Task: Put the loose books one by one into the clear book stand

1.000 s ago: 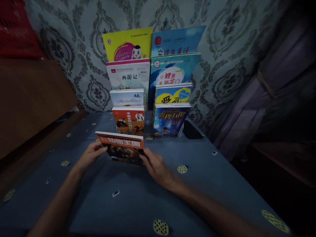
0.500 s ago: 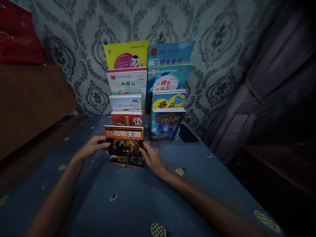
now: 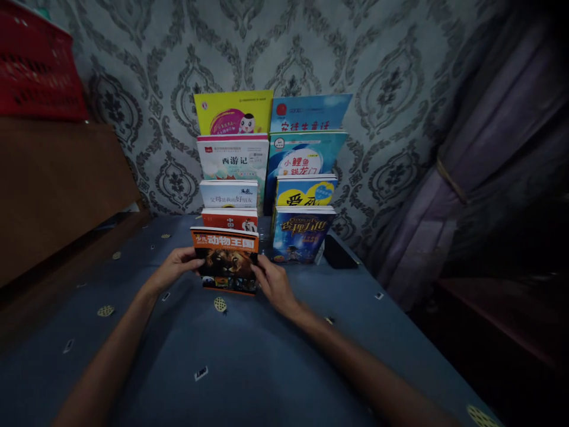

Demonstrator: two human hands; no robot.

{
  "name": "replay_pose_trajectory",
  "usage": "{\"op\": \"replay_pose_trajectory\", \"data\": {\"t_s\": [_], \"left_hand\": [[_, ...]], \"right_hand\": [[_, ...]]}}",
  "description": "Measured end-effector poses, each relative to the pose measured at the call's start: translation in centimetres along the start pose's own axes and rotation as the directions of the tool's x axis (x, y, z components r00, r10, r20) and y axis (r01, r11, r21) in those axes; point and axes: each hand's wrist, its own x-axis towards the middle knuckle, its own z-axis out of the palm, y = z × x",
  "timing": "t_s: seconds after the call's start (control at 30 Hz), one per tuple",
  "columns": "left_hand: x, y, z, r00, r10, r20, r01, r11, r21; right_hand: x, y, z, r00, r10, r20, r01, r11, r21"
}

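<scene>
Between my hands stands an orange-and-black book [image 3: 226,261] with a lion's face on its cover. My left hand [image 3: 180,267] grips its left edge, thumb on the front. On the opposite edge, my right hand [image 3: 274,283] holds it the same way; the fingers behind the cover are hidden. Directly behind it rises a red book [image 3: 222,217], mostly covered. Farther back in that column are a pale blue book [image 3: 229,193], a white book [image 3: 231,155] and a yellow book [image 3: 233,107]. To the right, a dark blue book [image 3: 302,237] fronts a second column.
Behind the dark blue book are a blue-and-yellow book [image 3: 306,191], a teal book [image 3: 326,151] and a blue book [image 3: 311,110]. A flat black object [image 3: 340,254] lies to their right. A red basket [image 3: 40,65] sits on a brown wooden cabinet [image 3: 57,190]. A tied curtain [image 3: 427,225] hangs right.
The lion book, still in both hands, has shifted back closer to the red book, covering more of it. The view has tilted slightly upward.
</scene>
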Motion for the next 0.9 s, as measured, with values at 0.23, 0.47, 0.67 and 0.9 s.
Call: {"op": "replay_pose_trajectory", "data": {"t_s": [0.23, 0.47, 0.67, 0.9], "left_hand": [[1.3, -0.2, 0.6, 0.994, 0.042, -0.104, -0.044, 0.999, -0.019], [3.3, 2.6, 0.9, 0.945, 0.24, -0.223, -0.235, 0.971, 0.048], [4.8, 4.4, 1.6, 0.873, 0.404, -0.274, -0.398, 0.914, 0.08], [5.3, 3.2, 1.7, 0.887, 0.387, -0.25, -0.368, 0.922, 0.121]], "right_hand": [[1.8, 1.2, -0.1, 1.0, -0.004, 0.003, 0.004, 1.0, -0.01], [4.9, 0.8, -1.7, 0.993, -0.089, -0.073, 0.087, 0.995, -0.038], [7.4, 0.5, -2.8, 0.976, -0.145, -0.166, 0.135, 0.989, -0.066], [6.8, 1.4, -2.6, 0.989, -0.082, -0.12, 0.077, 0.996, -0.045]]}}
